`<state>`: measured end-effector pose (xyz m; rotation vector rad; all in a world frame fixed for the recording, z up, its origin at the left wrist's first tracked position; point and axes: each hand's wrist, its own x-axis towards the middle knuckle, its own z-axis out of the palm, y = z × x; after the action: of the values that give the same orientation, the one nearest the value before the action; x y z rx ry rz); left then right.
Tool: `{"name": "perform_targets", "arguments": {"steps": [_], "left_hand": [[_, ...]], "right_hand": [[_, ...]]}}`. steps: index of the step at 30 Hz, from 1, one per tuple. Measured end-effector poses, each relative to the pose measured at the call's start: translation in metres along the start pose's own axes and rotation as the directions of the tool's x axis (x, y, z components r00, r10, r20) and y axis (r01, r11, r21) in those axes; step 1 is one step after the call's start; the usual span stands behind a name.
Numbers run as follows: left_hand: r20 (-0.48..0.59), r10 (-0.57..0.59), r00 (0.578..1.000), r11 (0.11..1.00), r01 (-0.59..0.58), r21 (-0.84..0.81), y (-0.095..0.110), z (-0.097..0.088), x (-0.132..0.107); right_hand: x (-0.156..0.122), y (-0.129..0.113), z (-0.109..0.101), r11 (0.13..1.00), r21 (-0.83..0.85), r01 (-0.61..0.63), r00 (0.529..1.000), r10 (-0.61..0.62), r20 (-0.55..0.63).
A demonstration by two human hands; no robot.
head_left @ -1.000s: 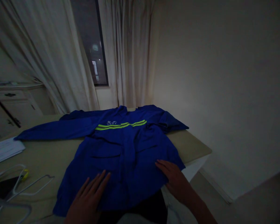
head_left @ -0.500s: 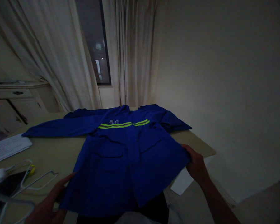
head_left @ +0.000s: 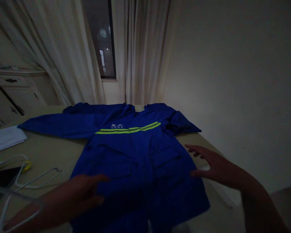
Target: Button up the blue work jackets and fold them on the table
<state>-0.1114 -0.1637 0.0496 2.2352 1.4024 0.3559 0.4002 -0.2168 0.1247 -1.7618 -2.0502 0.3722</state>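
A blue work jacket (head_left: pixel 133 152) with two yellow-green stripes across the chest lies spread on a beige table (head_left: pixel 48 152), one sleeve stretched out to the left. My left hand (head_left: pixel 83 191) rests on its lower left front, fingers stretched out and blurred by motion. Just off the jacket's right edge hovers my right hand (head_left: pixel 208 161), its fingers spread and empty, over the table's right side. The jacket's hem hangs over the near table edge.
White wire hangers (head_left: pixel 26 181) and a dark flat object (head_left: pixel 2 178) lie at the table's near left, with papers (head_left: pixel 3 139) behind them. Curtains (head_left: pixel 140 51) and a dark window stand beyond the table. A pale cabinet (head_left: pixel 9 94) is at the far left.
Both hands let go of the jacket's lower corners. My left hand moved onto the fabric; my right hand lifted to the right edge. The jacket now lies flatter and closer to me.
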Motion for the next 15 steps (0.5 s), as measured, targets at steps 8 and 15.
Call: {"name": "perform_targets", "arguments": {"steps": [8,15], "left_hand": [[-0.241,0.149,0.959,0.989,-0.150,0.016,0.045,-0.007,0.294],[-0.410,0.074,0.909,0.974,0.022,0.226,-0.010,-0.004,0.406]], "right_hand": [[0.242,-0.037,0.118,0.962,0.020,0.271,0.960,-0.271,0.067],[0.275,-0.017,0.201,0.959,-0.118,0.258,0.962,-0.267,-0.063]]}}
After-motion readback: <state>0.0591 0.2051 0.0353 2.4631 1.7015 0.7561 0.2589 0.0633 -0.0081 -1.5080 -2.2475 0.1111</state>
